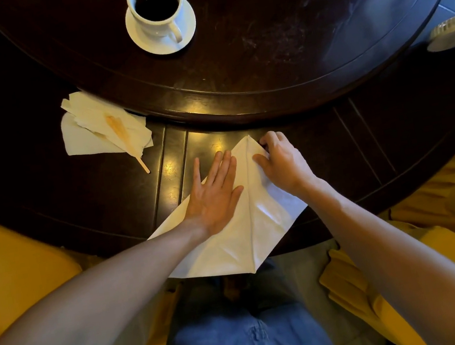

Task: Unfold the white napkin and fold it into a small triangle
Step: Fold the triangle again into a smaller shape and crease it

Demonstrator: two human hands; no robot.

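The white napkin (240,239) lies on the dark wooden table (104,199) at the near edge, folded into a large triangle whose tip points away from me and whose base overhangs the table edge. A crease runs down its middle. My left hand (211,193) lies flat, palm down, with fingers spread on the napkin's left half. My right hand (281,160) has curled fingers pinching the napkin's right edge near the tip.
A white cup of dark coffee on a saucer (158,12) stands on the raised turntable (262,61). Crumpled used napkins with a wooden stick (104,126) lie at the left. Yellow chair covers (10,269) flank my lap.
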